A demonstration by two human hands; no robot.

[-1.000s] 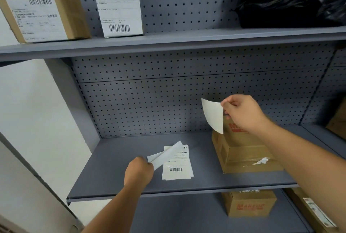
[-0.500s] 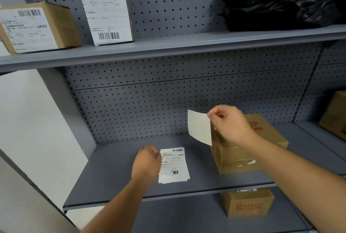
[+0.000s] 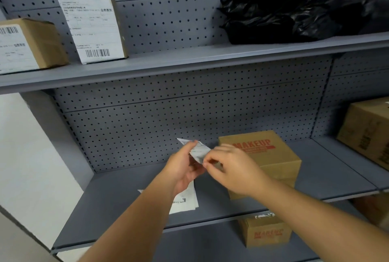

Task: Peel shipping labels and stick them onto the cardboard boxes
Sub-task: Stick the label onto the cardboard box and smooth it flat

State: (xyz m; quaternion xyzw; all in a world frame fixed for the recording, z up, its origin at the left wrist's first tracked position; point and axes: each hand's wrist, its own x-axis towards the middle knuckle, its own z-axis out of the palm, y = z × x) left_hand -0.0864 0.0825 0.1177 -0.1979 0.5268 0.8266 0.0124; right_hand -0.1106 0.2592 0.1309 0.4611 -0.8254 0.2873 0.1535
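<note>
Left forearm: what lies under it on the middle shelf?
A stack of shipping labels lies flat on the middle shelf, one barcode showing. The left forearm covers most of the stack, so how many sheets it holds cannot be seen.

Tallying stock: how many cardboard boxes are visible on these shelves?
5, possibly more out of view: two labelled boxes on the top shelf, a MAKEUP box on the middle shelf, one at far right, one on the lower shelf.

Grey perforated shelf [image 3: 126,194]; brown red-lettered box [image 3: 265,152].
</note>
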